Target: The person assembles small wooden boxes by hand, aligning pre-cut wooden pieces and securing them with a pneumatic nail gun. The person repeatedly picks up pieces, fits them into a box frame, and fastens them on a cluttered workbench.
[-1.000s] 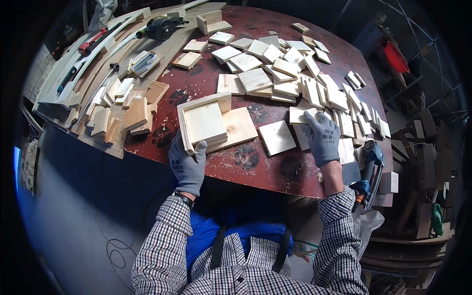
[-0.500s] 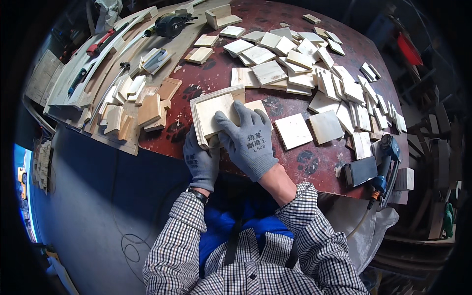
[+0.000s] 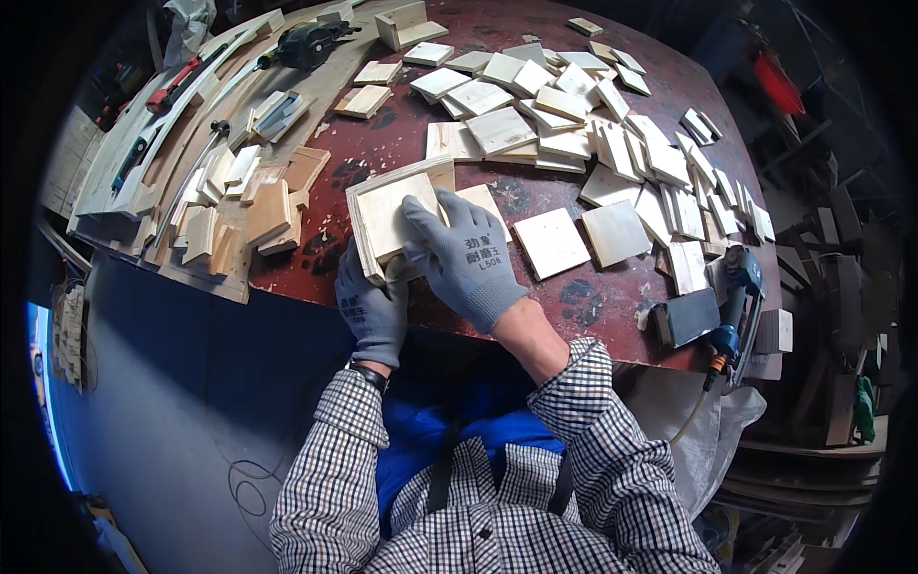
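A pale square wooden board lies tilted against a raised wooden corner frame at the near edge of the red table. My right hand, in a grey work glove, grips the board, its fingers on the upper face and right side. From below, my left hand, gloved alike, closes on the near corner of the board; some of its fingers are hidden beneath. Another light wood piece shows partly behind my right hand. Two square wooden tiles, a white one and a greyer one, lie to the right.
A heap of square wooden pieces spreads over the far and right table. A pneumatic nail gun with a hose lies at the right edge beside a dark block. Wood offcuts, a circular saw and a red tool lie left.
The whole view has shifted, so the table and everything on it appear farther left. Both hands keep their hold on the board, with the right fingers slightly shifted on it.
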`<state>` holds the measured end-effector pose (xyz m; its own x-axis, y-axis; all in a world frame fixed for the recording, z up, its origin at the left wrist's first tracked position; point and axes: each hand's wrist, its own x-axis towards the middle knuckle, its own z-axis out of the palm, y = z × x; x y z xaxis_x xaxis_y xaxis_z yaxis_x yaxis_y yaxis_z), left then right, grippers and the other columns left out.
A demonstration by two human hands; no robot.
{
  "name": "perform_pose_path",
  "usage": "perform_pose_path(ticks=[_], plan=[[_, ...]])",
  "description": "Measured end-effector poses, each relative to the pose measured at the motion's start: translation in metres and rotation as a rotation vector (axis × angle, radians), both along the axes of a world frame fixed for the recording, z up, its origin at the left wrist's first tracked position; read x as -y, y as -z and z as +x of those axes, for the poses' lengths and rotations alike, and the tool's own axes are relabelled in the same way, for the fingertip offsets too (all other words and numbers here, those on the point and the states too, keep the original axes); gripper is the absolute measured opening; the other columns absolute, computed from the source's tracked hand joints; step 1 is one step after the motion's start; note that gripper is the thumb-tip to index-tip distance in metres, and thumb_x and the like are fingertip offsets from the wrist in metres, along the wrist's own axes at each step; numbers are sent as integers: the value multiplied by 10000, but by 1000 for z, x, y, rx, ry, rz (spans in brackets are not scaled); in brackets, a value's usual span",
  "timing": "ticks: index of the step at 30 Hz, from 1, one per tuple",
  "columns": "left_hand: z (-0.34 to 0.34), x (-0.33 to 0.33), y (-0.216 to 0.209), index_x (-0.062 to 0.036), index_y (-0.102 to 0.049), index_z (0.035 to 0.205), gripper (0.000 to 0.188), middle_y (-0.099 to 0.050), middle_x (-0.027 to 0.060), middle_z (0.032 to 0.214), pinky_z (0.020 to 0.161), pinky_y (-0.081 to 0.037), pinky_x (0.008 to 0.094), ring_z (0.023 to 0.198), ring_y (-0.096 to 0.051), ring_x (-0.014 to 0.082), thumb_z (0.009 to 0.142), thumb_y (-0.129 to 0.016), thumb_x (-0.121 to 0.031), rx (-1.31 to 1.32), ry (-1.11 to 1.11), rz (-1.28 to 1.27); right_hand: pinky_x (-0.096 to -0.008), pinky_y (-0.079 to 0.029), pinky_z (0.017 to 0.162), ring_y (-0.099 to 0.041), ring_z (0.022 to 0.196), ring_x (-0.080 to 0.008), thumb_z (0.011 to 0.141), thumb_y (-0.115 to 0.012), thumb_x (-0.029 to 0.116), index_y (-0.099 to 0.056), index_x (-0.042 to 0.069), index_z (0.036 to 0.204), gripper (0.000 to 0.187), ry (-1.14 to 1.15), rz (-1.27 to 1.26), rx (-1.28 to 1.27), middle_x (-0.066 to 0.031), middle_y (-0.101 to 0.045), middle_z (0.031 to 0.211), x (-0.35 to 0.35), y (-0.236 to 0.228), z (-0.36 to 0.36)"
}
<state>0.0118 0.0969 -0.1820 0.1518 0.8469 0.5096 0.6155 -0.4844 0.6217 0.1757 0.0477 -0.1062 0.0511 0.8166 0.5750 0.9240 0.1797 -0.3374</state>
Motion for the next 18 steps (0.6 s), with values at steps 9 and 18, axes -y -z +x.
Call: perform_pose_path(ticks=[9, 18], plan=[[1, 4, -13, 32, -616, 1290, 569, -688, 197, 1169, 929, -534, 455, 1067, -686, 363, 1073, -630, -494, 104, 55, 51, -527, -438, 1054, -578, 1241, -412, 1010, -673, 338, -562, 129, 1486, 532, 31, 201, -176, -229, -593, 1383, 7, -13, 17], [-6, 4, -15, 31, -620, 1233, 660, -660, 230, 1108, 885, -518, 519, 1022, -658, 445, 1048, -596, -602, 129, 128, -25, -530, -432, 1097, -610, 1267, -356, 961, -748, 306, -627, 200, 1414, 481, 382, -6, 273, -144, -660, 1338, 64, 4, 145]])
